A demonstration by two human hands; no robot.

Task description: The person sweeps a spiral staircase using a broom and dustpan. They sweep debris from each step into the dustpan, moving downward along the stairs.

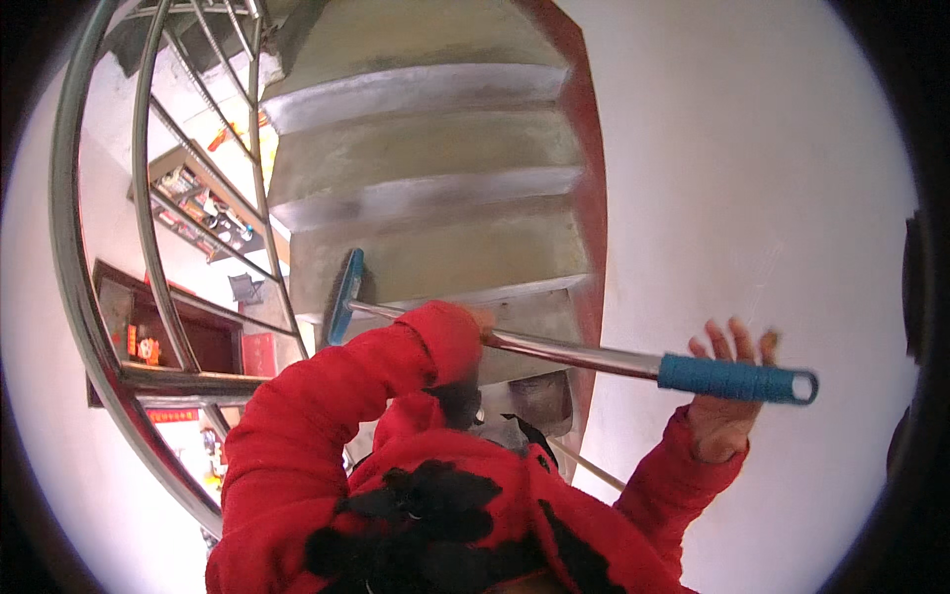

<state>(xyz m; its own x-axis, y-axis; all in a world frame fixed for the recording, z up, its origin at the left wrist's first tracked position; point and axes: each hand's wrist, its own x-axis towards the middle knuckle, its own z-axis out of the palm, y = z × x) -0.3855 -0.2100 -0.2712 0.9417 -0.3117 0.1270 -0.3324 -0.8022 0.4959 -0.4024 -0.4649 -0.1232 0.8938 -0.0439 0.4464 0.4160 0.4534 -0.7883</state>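
A long-handled floor sweeper has a narrow blue head (346, 297), a shiny metal pole (575, 352) and a ribbed blue grip (731, 379) with a hanging hole. Its head rests at the left side of a concrete stair step (438, 256); whether it carries bristles or a blade is unclear. My left hand (481, 321), blurred and mostly hidden by the red sleeve, is closed around the middle of the pole. Behind the blue grip is my right hand (727, 416), its palm near or against the grip, fingers extended and spread.
A curved metal railing (65, 185) bounds the stairs on the left, with a shelf of items (204, 215) below. White wall (742, 185) and dark red skirting (594, 185) run along the right. A pale stick (590, 464) slants beside my body.
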